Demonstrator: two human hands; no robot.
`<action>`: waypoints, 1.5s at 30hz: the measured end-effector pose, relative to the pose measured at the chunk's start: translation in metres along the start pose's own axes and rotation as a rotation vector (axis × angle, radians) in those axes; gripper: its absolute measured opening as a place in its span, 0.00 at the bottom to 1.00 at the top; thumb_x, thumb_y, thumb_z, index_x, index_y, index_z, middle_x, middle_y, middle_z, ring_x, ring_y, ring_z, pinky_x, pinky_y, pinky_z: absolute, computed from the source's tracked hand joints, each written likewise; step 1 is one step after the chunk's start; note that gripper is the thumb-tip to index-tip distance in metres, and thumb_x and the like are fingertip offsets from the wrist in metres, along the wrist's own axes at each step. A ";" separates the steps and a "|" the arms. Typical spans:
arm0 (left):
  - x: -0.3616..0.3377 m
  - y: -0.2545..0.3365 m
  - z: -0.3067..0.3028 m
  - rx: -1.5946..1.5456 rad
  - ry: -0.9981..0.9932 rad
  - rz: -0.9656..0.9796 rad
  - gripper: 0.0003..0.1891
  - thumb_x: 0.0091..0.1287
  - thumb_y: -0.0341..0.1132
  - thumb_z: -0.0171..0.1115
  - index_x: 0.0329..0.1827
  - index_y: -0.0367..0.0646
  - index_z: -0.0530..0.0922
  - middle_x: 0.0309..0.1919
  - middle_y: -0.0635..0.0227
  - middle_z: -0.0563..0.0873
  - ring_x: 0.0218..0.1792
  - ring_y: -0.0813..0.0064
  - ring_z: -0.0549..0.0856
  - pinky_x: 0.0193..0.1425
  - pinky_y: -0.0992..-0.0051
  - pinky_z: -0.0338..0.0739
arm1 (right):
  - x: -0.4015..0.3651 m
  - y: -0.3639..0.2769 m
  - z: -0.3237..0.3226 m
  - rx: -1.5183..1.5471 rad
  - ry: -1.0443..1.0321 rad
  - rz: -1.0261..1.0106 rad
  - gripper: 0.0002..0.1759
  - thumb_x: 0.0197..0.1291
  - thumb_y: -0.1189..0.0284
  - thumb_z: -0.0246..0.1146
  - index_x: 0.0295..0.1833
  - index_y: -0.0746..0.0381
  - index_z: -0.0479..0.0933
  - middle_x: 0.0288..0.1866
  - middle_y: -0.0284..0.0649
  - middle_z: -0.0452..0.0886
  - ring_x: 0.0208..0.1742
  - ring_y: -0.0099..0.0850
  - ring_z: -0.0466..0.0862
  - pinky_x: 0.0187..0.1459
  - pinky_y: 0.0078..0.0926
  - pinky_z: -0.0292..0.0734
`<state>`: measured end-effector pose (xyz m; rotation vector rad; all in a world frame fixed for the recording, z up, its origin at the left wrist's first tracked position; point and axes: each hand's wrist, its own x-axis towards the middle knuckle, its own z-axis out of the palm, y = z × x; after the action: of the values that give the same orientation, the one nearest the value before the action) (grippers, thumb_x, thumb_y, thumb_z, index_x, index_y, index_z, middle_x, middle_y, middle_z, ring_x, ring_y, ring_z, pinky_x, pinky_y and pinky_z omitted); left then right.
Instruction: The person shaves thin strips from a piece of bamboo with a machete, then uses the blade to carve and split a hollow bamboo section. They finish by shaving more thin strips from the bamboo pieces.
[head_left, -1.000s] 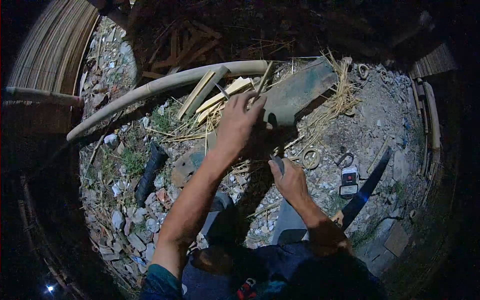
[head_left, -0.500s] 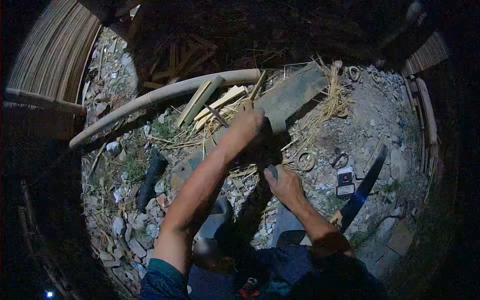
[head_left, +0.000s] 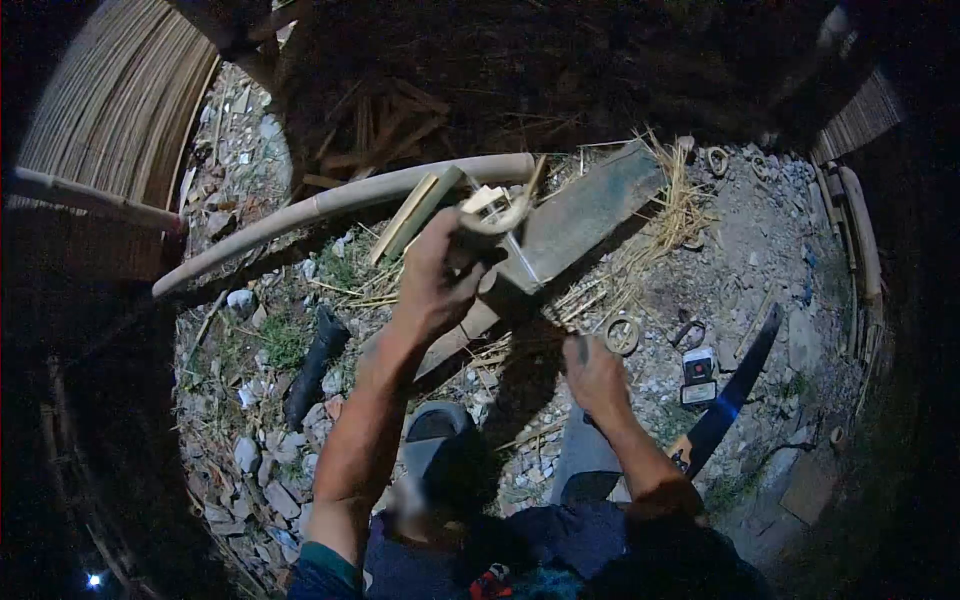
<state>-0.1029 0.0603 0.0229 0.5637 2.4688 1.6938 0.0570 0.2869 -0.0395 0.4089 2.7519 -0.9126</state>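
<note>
My left hand (head_left: 432, 275) is raised above the near end of a wooden plank (head_left: 595, 215), its fingers closed around a pale, curved, ring-like piece (head_left: 497, 215) that looks like bamboo. A thin bright strip (head_left: 522, 262) runs down from beside that piece to the plank. Lower and to the right, my right hand (head_left: 597, 375) is closed, with its thumb on top. Whatever it grips is lost in the dark shadow by its fingertips. A similar ring (head_left: 622, 335) lies on the ground just beyond the right hand.
A hand saw (head_left: 730, 395) and a small black device (head_left: 698, 375) lie at the right. Straw (head_left: 680, 205) surrounds the plank's far end. A long bamboo pole (head_left: 340, 200) and split bamboo pieces (head_left: 415, 215) lie at the back left. Stones and a dark tube-like object (head_left: 315, 365) are at left.
My left hand has come up and left from the plank, now with the ring-like piece showing in it. My right hand has shifted slightly right and down. The view has tilted a little.
</note>
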 end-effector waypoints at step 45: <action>-0.013 -0.019 0.009 -0.037 -0.132 0.029 0.19 0.54 0.16 0.67 0.50 0.39 0.80 0.46 0.64 0.87 0.50 0.72 0.85 0.61 0.71 0.78 | -0.013 -0.081 -0.080 0.446 -0.063 -0.151 0.20 0.74 0.56 0.63 0.42 0.65 0.78 0.25 0.53 0.80 0.28 0.55 0.85 0.31 0.43 0.76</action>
<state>-0.0929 0.0582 0.0007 0.6871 2.3453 1.6518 0.0336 0.2708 0.0717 0.2363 2.5349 -1.5567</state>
